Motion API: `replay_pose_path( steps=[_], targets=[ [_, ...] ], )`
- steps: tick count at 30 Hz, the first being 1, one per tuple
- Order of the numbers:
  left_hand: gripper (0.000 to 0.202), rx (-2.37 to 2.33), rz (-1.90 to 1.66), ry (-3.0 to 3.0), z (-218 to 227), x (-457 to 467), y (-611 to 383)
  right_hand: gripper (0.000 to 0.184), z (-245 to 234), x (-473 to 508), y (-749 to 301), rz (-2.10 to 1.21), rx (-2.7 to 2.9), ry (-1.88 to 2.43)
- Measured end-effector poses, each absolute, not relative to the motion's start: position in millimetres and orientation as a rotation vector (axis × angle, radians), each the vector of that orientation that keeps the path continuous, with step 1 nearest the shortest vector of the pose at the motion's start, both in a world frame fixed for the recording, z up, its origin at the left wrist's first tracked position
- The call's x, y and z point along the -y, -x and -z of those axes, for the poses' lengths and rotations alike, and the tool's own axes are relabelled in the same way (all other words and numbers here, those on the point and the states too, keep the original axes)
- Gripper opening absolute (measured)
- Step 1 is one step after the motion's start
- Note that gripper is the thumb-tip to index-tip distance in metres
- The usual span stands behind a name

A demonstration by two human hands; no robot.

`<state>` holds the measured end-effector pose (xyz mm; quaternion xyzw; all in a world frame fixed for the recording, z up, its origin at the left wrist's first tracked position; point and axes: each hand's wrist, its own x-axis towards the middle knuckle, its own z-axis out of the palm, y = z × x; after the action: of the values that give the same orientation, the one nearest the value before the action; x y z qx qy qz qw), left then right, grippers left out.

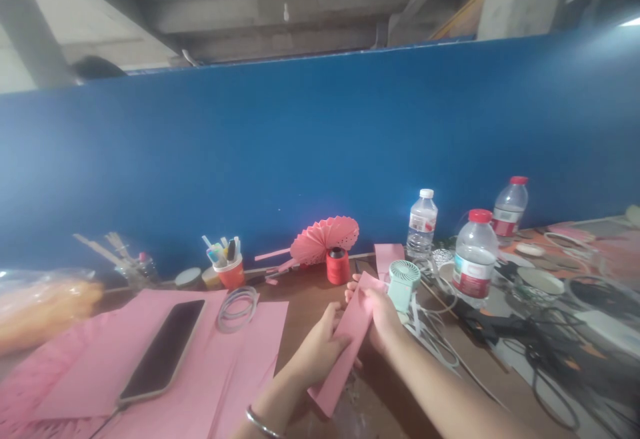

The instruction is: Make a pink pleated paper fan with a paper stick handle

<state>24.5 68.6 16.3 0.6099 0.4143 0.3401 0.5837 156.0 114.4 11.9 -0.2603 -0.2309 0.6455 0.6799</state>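
Note:
Both of my hands hold a long folded strip of pink paper [345,345] over the brown table. My left hand [320,349] pinches the strip near its middle, thumb on top. My right hand [380,312] grips its far end, fingers wrapped around the edge. The strip slants from the lower left up toward the right. A silver bangle [260,422] sits on my left wrist.
Pink paper sheets [235,365] lie at the left with a phone [163,352] and a coil of wire [237,305] on them. A red thread spool [337,265], a pink paper fan [325,239], a cup of pens [227,262], a small green fan [404,282], three water bottles [473,252] and tangled cables [550,345] stand before a blue partition [320,159].

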Motion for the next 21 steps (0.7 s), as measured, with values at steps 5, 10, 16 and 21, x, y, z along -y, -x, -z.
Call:
replay_pose_path(
  steps=[5,10,16,21],
  targets=[
    [0.051,-0.953,-0.89,-1.455,-23,-67,-31,0.03,-12,-114,-157,-1.417,0.498,0.6],
    [0.056,-1.094,-0.939,-1.532,-29,-66,-31,0.029,-9,-115,-158,-1.441,0.483,0.563],
    [0.061,-1.133,-0.961,-1.675,-31,-67,-30,0.038,-15,-113,-159,-1.38,0.471,0.68],
    [0.066,-1.135,-0.9,-1.702,-28,-69,-29,0.037,-18,-112,-158,-1.347,0.43,0.721]
  ],
)
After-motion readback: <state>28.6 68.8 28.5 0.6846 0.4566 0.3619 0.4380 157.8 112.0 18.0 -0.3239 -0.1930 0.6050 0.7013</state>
